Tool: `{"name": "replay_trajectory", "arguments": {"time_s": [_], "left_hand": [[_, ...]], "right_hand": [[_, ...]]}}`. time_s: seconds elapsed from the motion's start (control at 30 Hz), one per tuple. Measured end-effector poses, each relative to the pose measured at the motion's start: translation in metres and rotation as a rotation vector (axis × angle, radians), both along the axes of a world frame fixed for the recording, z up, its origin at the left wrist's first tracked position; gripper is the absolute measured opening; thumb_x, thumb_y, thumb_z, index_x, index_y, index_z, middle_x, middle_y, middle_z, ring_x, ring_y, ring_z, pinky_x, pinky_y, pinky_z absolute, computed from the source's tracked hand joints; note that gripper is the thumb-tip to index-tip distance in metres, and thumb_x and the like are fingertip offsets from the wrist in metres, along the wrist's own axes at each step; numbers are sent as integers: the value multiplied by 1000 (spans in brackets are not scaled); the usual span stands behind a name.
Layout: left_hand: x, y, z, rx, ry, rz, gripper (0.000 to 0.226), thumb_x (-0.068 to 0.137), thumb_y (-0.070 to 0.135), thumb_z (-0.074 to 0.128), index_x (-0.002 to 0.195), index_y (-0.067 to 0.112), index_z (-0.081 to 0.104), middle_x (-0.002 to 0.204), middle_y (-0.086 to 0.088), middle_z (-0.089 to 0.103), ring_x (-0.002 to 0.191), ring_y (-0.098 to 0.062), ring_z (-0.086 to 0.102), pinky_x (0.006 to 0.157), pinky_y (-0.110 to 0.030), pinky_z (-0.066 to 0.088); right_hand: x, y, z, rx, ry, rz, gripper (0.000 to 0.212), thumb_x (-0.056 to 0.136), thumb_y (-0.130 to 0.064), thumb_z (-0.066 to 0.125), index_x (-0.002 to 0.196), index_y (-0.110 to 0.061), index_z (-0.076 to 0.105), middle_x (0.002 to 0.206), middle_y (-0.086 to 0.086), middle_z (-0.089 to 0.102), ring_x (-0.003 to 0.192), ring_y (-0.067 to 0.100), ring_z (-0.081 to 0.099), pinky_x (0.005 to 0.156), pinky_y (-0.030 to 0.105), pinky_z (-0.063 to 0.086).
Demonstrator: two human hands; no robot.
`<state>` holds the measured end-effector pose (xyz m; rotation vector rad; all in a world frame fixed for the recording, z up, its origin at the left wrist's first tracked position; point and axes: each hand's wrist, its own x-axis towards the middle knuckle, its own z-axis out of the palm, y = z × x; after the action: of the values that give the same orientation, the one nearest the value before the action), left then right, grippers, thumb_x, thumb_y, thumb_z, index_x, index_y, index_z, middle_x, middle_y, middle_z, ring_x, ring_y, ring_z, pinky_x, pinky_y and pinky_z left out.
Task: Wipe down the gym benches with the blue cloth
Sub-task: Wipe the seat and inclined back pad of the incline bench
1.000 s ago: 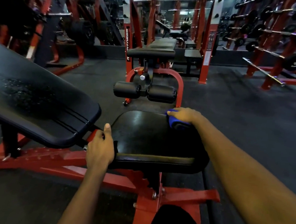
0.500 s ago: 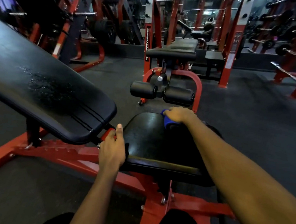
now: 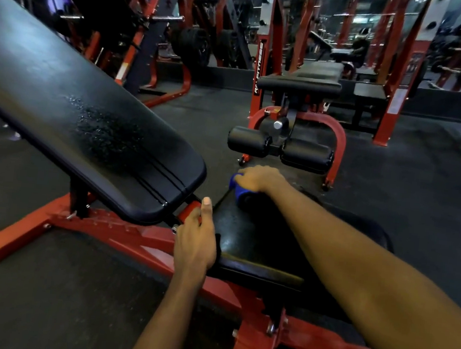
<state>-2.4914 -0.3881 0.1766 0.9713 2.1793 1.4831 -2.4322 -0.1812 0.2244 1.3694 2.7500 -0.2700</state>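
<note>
Two hands work on one bench with black pads and a red frame; the bench stands on dark rubber floor.

1. Right hand: reaches across the seat pad to its far edge; the fingers are curled down over the blue cloth and clamp it against the pad; the cloth is bunched, and only a small blue part shows under the palm and at the fingertips.
2. Left hand: sits at the near left corner of the seat pad, at the gap between seat and backrest; the thumb lies straight and points forward along the pad edge; the fingers are curled down onto the red frame, but their tips are hidden.
3. Backrest pad: tilted upward to the left; a patch of fine droplets covers its middle; the cloth is apart from this patch.
4. Leg rollers: two black foam rollers on a red hoop, just beyond the right hand.

Farther back stands a second bench with a flat black pad; red racks and weight plates line the rear, partly blurred.
</note>
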Motion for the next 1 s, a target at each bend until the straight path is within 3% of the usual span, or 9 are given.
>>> {"name": "replay_trajectory", "arguments": {"time_s": [0.1,0.2,0.3,0.4,0.47,0.63,0.7,0.77,1.0], "left_hand": [[-2,1,0,1,-16,9,59,100,60,22,123,22,62,113,-2,63,119,-29,52,91,-38,37],[-1,1,1,-11,-20,27,61,98,63,21,119,24,63,99,7,55,115,-25,54,91,-39,39],[-2,1,1,-15,-17,67,64,96,68,20,116,25,64,108,0,64,112,-26,56,92,-43,42],[-1,0,-5,-4,52,172,73,91,74,12,97,24,64,87,-3,65,91,-30,62,83,-47,50],[2,-5,-6,33,71,256,76,91,74,10,95,22,65,82,-8,65,83,-31,62,77,-49,52],[-7,-27,-6,162,199,388,54,103,49,23,91,15,63,80,-7,64,75,-26,59,65,-39,45],[-22,-42,-6,226,263,449,42,104,39,30,86,13,57,77,-3,58,71,-20,54,61,-34,35],[-43,-56,-3,213,322,482,27,103,29,39,89,12,55,83,-3,57,76,-20,52,64,-34,36],[-90,-65,0,106,435,264,13,94,7,52,84,11,45,87,-8,52,81,-25,48,67,-33,33]], "right_hand": [[15,2,2,-96,75,89,42,100,-48,39,138,-37,50,147,4,50,131,27,48,107,36,35],[22,9,6,-152,104,16,44,98,-51,42,139,-38,51,147,4,49,132,27,47,109,35,33],[-1,2,4,-33,9,-48,49,93,-58,38,134,-39,56,146,4,51,130,28,50,106,41,36],[-21,-15,3,15,-53,25,47,92,-57,38,132,-43,57,145,4,52,129,29,50,104,43,37],[-24,-30,2,54,-95,107,45,96,-52,35,136,-43,52,150,1,45,135,29,43,108,49,31],[-10,-52,-9,139,-105,230,43,100,-52,33,142,-42,43,153,-9,37,140,23,30,112,53,25],[-14,-52,-5,79,-92,152,44,99,-53,33,139,-43,46,152,-8,39,139,25,31,109,53,23],[-22,-60,-1,60,-123,85,45,96,-51,30,135,-39,52,149,-3,44,137,28,35,106,54,23],[-17,-127,-10,129,-76,213,43,99,-48,32,137,-35,50,149,-3,42,140,25,29,113,52,24]]}}
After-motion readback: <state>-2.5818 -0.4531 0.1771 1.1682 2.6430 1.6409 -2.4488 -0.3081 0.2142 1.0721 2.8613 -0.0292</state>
